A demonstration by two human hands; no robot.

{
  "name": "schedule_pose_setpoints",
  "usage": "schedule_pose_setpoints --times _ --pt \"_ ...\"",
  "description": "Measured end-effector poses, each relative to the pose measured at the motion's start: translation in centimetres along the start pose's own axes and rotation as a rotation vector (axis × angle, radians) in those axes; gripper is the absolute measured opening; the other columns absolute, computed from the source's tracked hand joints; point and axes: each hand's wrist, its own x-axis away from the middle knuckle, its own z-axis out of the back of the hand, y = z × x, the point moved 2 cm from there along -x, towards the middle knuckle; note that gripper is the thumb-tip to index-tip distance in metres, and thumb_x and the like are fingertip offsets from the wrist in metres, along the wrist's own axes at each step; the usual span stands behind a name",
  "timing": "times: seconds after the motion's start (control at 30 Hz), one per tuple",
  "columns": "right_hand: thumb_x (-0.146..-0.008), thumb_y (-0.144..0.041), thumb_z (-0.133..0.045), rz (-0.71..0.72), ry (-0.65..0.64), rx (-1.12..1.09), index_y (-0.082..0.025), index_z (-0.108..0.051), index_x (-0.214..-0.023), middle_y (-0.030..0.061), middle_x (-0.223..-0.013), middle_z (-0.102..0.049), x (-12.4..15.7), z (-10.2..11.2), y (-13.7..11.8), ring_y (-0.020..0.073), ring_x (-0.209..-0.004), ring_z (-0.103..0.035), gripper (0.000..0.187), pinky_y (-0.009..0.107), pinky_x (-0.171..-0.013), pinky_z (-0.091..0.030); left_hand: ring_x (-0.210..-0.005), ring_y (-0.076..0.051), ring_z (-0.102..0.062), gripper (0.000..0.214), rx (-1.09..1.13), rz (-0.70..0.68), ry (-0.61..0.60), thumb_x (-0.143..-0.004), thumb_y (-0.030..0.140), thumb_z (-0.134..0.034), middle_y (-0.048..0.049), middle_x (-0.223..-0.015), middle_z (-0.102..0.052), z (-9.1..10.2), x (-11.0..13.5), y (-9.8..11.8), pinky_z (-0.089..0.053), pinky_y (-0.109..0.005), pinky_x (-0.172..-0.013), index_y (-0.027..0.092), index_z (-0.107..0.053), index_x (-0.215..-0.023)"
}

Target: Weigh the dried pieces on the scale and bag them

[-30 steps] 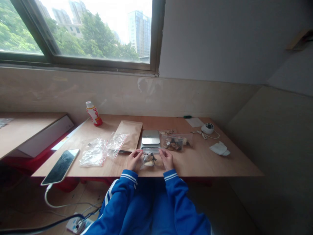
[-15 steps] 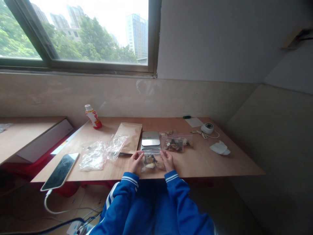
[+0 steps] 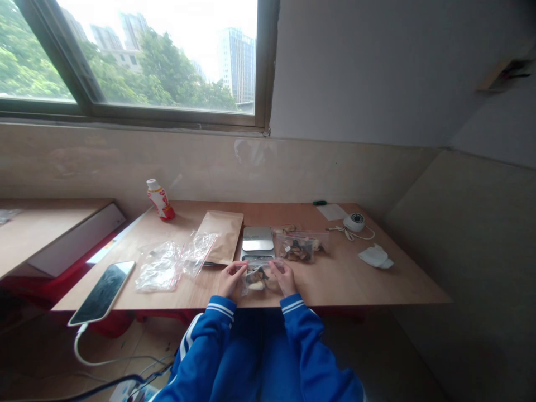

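Taking 12 o'clock as toward the window, everything sits around the zip bag of dried brown and pale pieces (image 3: 257, 277), which is at the near edge of the wooden table (image 3: 347, 279).

At 9 o'clock, far left, a smartphone (image 3: 101, 292) lies with its glass up, and a white charging cable (image 3: 79, 340) drops from it toward the floor. Around 10 o'clock are crumpled clear plastic bags (image 3: 158, 267), and beyond them stands a white-and-red bottle (image 3: 159, 200), its lettering too small to read. At 11 o'clock lies a kraft paper pouch (image 3: 221, 237), with no writing on the side that shows.

The left hand (image 3: 229, 279) grips the zip bag's left side and the right hand (image 3: 285, 277) its right side, the two apart with the bag between them. Just beyond sits a silver digital scale (image 3: 258, 243) at 12 o'clock, its display unreadable.

At 1 o'clock, a second zip bag (image 3: 298, 247) with a red seal strip holds similar pieces. Farther right are a small green object (image 3: 319, 202), a paper slip (image 3: 332, 211), a round white device (image 3: 354, 222) at 2 o'clock, and a crumpled white tissue (image 3: 376, 256) at 3 o'clock.
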Motion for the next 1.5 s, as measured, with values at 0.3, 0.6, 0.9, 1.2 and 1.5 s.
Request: schedule_pose_setpoints --times 0.3,0.6,0.9,1.2,1.5 --pt "-0.072 -0.045 -0.069 -0.004 -0.031 0.021 -0.015 -0.074 -0.09 0.0063 -0.082 -0.072 0.0 0.2 0.1 0.016 -0.067 -0.061 0.035 0.028 -0.066 -0.049 -0.079 -0.021 -0.065 0.037 -0.002 0.019 0.006 -0.061 0.045 -0.076 -0.0072 -0.08 -0.07 0.0 0.1 0.2 -0.051 -0.032 -0.075 0.015 -0.07 -0.083" --pt "-0.07 -0.042 -0.071 -0.007 0.011 -0.007 -0.015 -0.072 -0.083 0.0041 -0.072 -0.069 0.2 0.2 -0.4 0.0165 -0.068 -0.062 0.03 0.029 -0.068 -0.049 -0.08 -0.021 -0.066 0.039 0.02 0.028 -0.019 -0.063 0.044 -0.075 -0.0093 -0.083 -0.071 -0.4 0.4 0.2 -0.051 -0.033 -0.075 0.014 -0.069 -0.087" --pt "-0.073 -0.039 -0.069 0.03 0.019 0.006 -0.015 -0.068 -0.08 0.0049 -0.078 -0.07 0.0 0.2 0.3 0.0182 -0.076 -0.064 0.024 0.031 -0.074 -0.05 -0.072 -0.018 -0.064 0.032 -0.016 -0.006 -0.017 -0.065 0.043 -0.073 -0.0059 -0.074 -0.069 -0.3 0.1 -0.2 -0.048 -0.028 -0.069 0.015 -0.067 -0.08" --pt "-0.07 -0.042 -0.07 -0.029 0.03 -0.035 -0.016 -0.069 -0.082 0.0044 -0.079 -0.069 0.1 0.0 -0.3 0.0172 -0.075 -0.063 0.028 0.028 -0.071 -0.05 -0.077 -0.018 -0.063 0.031 0.04 -0.007 0.019 -0.067 0.041 -0.072 -0.0048 -0.078 -0.069 -0.7 0.1 0.2 -0.047 -0.028 -0.074 0.015 -0.068 -0.084" --pt "-0.061 -0.049 -0.075 -0.08 -0.091 -0.044 -0.016 -0.071 -0.076 0.0055 -0.074 -0.07 0.3 -1.8 -0.7 0.0187 -0.072 -0.064 0.037 0.031 -0.071 -0.05 -0.08 -0.019 -0.063 0.036 0.072 0.02 0.004 -0.065 0.043 -0.073 -0.0052 -0.081 -0.07 -0.2 0.0 0.4 -0.049 -0.03 -0.076 0.015 -0.069 -0.088"
